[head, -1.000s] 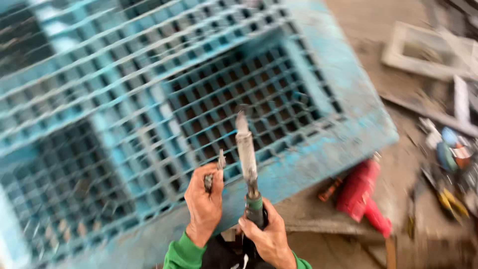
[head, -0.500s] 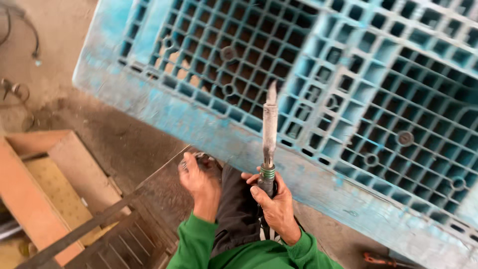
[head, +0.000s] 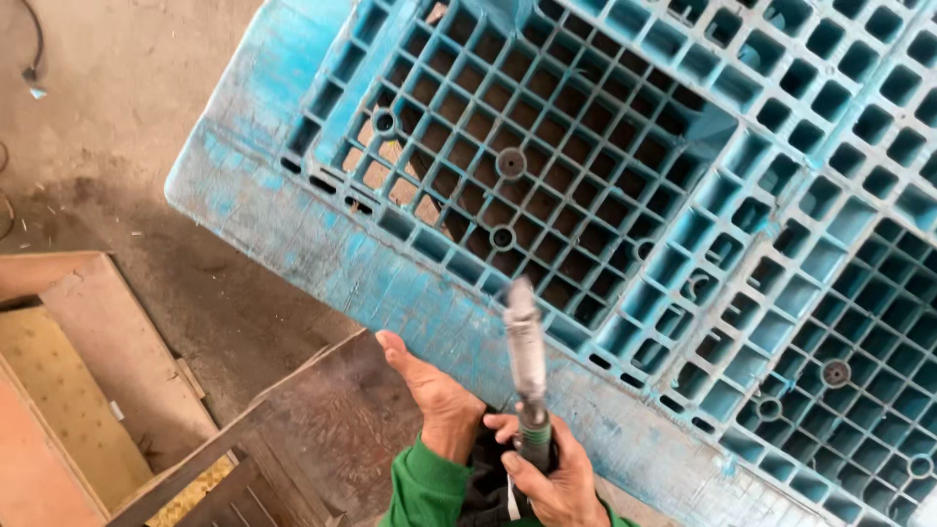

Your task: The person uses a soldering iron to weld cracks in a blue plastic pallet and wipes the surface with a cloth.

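Head view, looking down. The right hand (head: 551, 478) is closed around the dark handle of a long grey metal hand tool (head: 524, 361), fingers wrapped tight about the lower end, with the tool's slim shaft rising straight up out of the fist. The blurred upper tip of the shaft lies over the near edge of a large light-blue plastic grid pallet (head: 625, 195), which fills the space above and to the right of the grip; whether the tip touches the pallet cannot be told. The left hand (head: 434, 395), in a green sleeve (head: 425, 488), sits just beside the grip on its left, fingers extended and together, holding nothing visible; whether it rests on the surface beneath cannot be told. Beyond the fingertips of that hand lies the pallet's scuffed solid rim. Below and left of both hands stands a dark wooden frame (head: 283, 449), and farther left a pale brown wooden box (head: 88, 381) on the dusty concrete floor (head: 127, 127).
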